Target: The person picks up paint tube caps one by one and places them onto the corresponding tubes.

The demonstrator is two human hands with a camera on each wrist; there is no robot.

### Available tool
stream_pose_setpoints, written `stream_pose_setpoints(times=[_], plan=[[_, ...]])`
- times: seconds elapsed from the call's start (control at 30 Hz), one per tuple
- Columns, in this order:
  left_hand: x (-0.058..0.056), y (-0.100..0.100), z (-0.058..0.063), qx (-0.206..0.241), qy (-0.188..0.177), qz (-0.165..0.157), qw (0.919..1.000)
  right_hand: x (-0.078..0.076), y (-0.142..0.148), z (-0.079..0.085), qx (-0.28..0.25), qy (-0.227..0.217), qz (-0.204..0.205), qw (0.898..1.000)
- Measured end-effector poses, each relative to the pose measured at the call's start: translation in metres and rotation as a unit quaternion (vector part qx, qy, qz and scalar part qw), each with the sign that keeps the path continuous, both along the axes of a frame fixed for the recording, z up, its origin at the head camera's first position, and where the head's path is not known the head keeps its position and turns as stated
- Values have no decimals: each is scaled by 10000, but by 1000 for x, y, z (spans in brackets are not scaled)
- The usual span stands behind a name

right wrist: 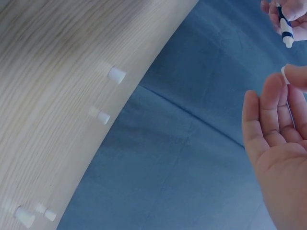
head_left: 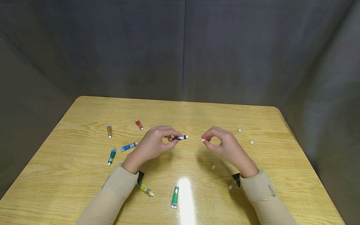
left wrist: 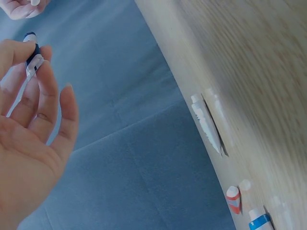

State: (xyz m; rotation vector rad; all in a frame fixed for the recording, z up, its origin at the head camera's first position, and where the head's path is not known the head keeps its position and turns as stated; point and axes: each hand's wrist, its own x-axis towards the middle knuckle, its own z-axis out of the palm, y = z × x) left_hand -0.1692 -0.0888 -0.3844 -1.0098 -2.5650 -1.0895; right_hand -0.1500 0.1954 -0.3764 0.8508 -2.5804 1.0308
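My left hand point(head_left: 153, 142) pinches a dark blue paint tube point(head_left: 180, 137) between thumb and fingers, above the middle of the table. The tube lies nearly level, its white nozzle end pointing right; in the right wrist view that tube point(right wrist: 286, 32) shows a bare nozzle. Across a small gap, my right hand point(head_left: 225, 143) pinches a small white cap point(head_left: 203, 140) between thumb and forefinger. Cap point(right wrist: 285, 75) and tube are apart. In the left wrist view the left hand point(left wrist: 36, 115) has its little finger held away from the tube.
On the left lie a red tube point(head_left: 139, 124), an ochre tube point(head_left: 109, 132), a blue tube point(head_left: 128, 147) and a dark green tube point(head_left: 112, 157). Nearer are a yellow tube point(head_left: 146, 189) and a green tube point(head_left: 175, 197). Several white caps, one a far cap point(head_left: 239, 130), are scattered right.
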Motion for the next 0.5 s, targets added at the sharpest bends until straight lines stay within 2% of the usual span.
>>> stream_pose_setpoints(times=[0.2, 0.5], plan=[[2, 3, 3, 108, 211, -220, 9995, 4, -6, 0, -60, 143, 187, 9997], [7, 5, 8, 75, 276, -344, 9990, 7, -9, 2, -187, 376, 338, 9985]])
